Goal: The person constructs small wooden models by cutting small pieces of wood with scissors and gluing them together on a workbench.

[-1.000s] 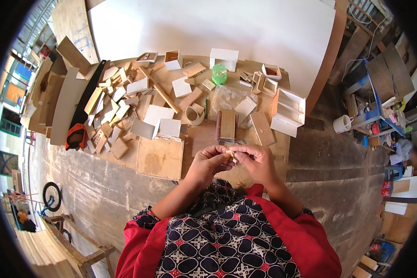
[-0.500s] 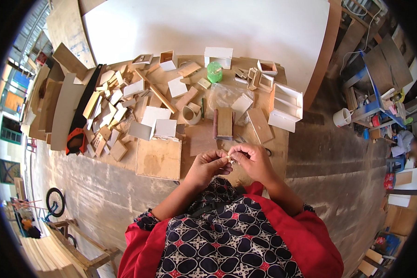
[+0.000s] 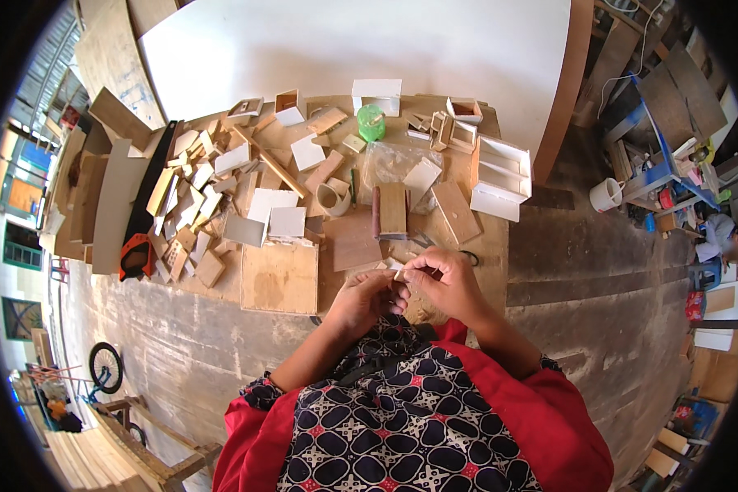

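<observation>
Close to my body, at the table's near edge, both hands meet with their fingertips pinched together. Between them is a small pale piece (image 3: 399,276), its kind too small to make out. My left hand (image 3: 364,300) is closed on it with thumb and forefinger. From the other side my right hand (image 3: 448,284) pinches it as well, wrist bent inward. Just beyond the fingers lie scissors (image 3: 473,257) with dark handles, partly hidden. A wooden block (image 3: 394,211) with a reddish-brown strip along its side and a thin brown board (image 3: 351,241) lie farther off.
A heap of wood offcuts (image 3: 190,197) covers the table's left side, beside a handsaw (image 3: 137,254) with an orange handle. A green jar (image 3: 371,123) stands at the back. On the right is a white divided box (image 3: 501,176); a square plywood panel (image 3: 279,279) lies near left.
My fingers have shifted slightly around the small pale piece, which now looks smoother and more compact between the fingertips. Both hands stay at the same spot; the view has tilted a little.
</observation>
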Action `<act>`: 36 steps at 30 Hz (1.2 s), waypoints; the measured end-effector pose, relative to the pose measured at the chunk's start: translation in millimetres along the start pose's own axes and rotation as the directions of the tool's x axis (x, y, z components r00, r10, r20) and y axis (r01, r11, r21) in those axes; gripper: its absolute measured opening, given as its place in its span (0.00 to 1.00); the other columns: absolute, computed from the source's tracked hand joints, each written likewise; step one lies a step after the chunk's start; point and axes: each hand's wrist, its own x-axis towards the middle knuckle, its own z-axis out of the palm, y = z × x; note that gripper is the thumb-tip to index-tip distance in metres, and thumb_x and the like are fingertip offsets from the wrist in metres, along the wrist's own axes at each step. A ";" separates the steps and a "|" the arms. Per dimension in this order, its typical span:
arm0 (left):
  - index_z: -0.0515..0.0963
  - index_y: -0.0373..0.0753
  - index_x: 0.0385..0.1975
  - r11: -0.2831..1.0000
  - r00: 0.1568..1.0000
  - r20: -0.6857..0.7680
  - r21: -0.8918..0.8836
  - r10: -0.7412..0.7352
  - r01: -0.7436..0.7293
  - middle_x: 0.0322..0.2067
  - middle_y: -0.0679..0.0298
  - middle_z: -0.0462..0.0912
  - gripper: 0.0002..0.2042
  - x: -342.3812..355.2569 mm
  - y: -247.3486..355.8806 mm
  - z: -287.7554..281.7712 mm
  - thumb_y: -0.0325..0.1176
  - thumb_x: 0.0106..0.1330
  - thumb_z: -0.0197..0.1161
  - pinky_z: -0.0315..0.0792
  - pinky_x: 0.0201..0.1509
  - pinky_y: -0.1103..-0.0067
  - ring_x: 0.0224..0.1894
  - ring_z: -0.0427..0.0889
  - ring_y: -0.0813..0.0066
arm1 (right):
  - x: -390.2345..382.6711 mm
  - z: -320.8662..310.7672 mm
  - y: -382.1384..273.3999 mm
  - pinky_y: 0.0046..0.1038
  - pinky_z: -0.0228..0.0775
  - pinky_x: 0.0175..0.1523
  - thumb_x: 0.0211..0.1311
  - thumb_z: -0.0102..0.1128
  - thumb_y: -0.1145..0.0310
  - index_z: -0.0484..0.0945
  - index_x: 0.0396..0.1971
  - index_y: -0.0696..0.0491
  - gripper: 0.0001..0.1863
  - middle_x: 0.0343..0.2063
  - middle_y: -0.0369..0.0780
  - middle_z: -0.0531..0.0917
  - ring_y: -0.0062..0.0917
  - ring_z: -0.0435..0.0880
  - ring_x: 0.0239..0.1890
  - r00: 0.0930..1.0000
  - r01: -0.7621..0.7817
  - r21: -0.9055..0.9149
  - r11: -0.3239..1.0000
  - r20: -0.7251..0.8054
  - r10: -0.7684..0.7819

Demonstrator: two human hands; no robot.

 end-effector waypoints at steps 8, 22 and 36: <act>0.79 0.35 0.33 0.947 0.983 -0.093 0.297 0.159 -0.125 0.26 0.63 0.80 0.10 -4.8 -7.3 0.2 0.34 0.66 0.54 0.74 0.34 0.81 0.29 0.79 0.76 | -3.1 -8.9 29.2 0.27 0.70 0.31 0.49 0.67 0.69 0.79 0.27 0.57 0.09 0.24 0.41 0.79 0.29 0.80 0.26 0.990 -0.106 -0.043 0.993 -0.097 0.101; 0.80 0.36 0.32 0.965 0.961 -0.195 0.217 0.194 -0.151 0.26 0.64 0.81 0.08 -2.1 -14.7 -3.6 0.34 0.64 0.59 0.74 0.34 0.81 0.29 0.80 0.78 | -22.1 -34.4 30.3 0.28 0.69 0.36 0.53 0.63 0.69 0.79 0.40 0.57 0.14 0.29 0.42 0.80 0.28 0.79 0.30 0.996 -0.089 -0.359 0.929 -0.012 0.090; 0.76 0.37 0.36 0.881 0.959 -0.121 0.439 0.256 -0.179 0.29 0.67 0.79 0.06 -0.6 -20.2 0.6 0.32 0.65 0.57 0.74 0.35 0.84 0.31 0.80 0.81 | -13.0 -3.0 23.5 0.27 0.67 0.29 0.49 0.61 0.76 0.76 0.24 0.59 0.04 0.22 0.41 0.77 0.31 0.78 0.24 0.993 0.110 -0.114 0.987 0.060 -0.104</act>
